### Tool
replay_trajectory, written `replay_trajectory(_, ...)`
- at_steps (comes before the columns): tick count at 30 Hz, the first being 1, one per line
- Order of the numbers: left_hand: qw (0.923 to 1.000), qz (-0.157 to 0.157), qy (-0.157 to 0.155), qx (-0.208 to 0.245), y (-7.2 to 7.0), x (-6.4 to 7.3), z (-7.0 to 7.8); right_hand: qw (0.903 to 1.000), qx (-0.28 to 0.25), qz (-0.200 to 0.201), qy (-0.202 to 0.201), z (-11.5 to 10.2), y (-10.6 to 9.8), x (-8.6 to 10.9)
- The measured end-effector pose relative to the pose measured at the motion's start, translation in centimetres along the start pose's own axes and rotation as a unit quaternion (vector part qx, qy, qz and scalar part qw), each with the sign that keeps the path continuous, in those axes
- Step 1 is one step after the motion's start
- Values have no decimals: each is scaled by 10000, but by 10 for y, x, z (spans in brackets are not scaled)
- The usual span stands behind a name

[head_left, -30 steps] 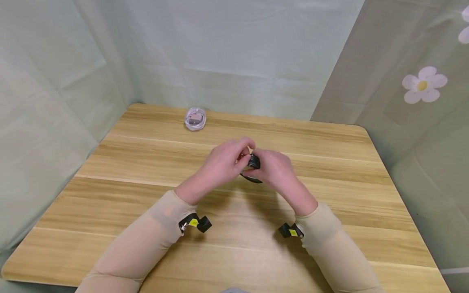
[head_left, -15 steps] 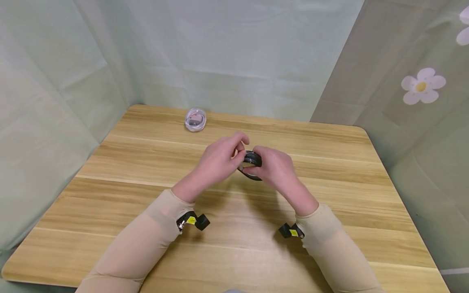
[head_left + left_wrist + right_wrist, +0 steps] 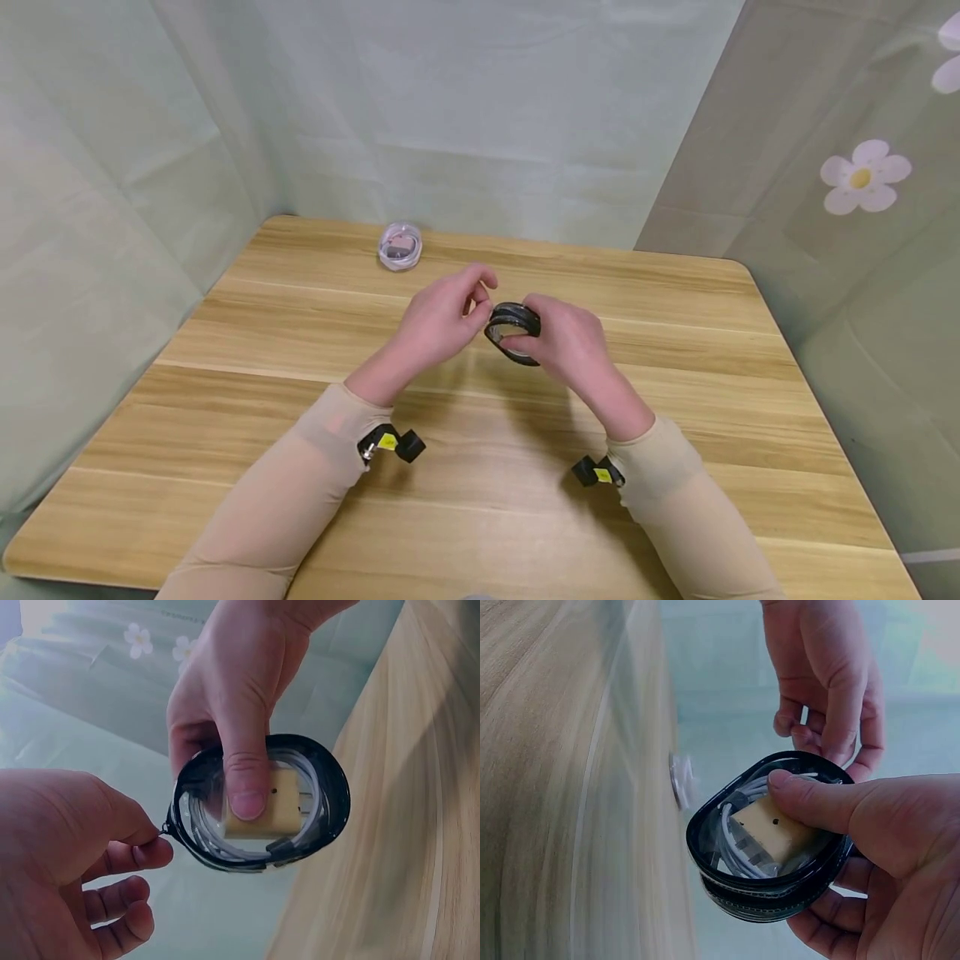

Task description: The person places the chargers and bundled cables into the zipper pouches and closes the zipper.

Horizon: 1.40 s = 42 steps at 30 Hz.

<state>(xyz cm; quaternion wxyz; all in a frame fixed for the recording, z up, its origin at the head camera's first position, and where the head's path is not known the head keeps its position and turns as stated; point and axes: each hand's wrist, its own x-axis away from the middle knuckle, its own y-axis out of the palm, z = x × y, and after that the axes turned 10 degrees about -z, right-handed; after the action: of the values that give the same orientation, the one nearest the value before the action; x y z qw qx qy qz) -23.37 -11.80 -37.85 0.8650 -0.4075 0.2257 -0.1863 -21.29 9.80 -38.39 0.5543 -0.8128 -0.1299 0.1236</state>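
My right hand [image 3: 567, 340] holds a small round clear case with black edging [image 3: 335, 776] above the table. In the left wrist view its thumb presses on the clear face, and the other fingers are behind the case. Through that face I see a yellowish charger plug [image 3: 283, 801] and a coiled white cable [image 3: 732, 838]. The thumb and forefinger of my left hand [image 3: 441, 318] pinch a small zipper pull [image 3: 166, 827] at the edge of the case. Its other fingers are loosely bent.
A round clear bundle [image 3: 401, 247], with a whitish coil and a pinkish-grey piece inside, lies near the back edge of the wooden table [image 3: 660, 300]. Pale curtains hang behind and at both sides. The person's wrists carry small black cameras [image 3: 410, 446].
My left hand has moved a little left and away from me, still at the zipper pull. More of the case shows now between the hands. The right hand has barely moved.
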Motion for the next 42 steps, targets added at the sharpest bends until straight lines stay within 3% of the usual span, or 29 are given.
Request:
replay_trajectory(6, 10000, -2, 58, 27, 1, -1, -2, 9997, -192, -87, 119, 1, 1, 0)
replay_trajectory(11, 9996, -129, 217, 95, 3, 0, 8, 9986, -370, -346, 143, 0, 0, 0)
replay_trajectory(17, 9986, -278, 350, -293, 9, 3, 17, 9977, -65, -677, -21, -7, 2, 0)
replay_trajectory(23, 9962, -374, 566, -545, 14, 7, 21, 9961, 275, -836, 87, -10, 5, 0)
replay_trajectory(34, 9986, -146, 498, -133, 7, 7, 22, 9997, 101, -79, -192, -9, 3, 5)
replay_trajectory(42, 9993, -22, 349, 144, -1, 6, 17, 9993, 83, 302, -182, -9, 0, 5)
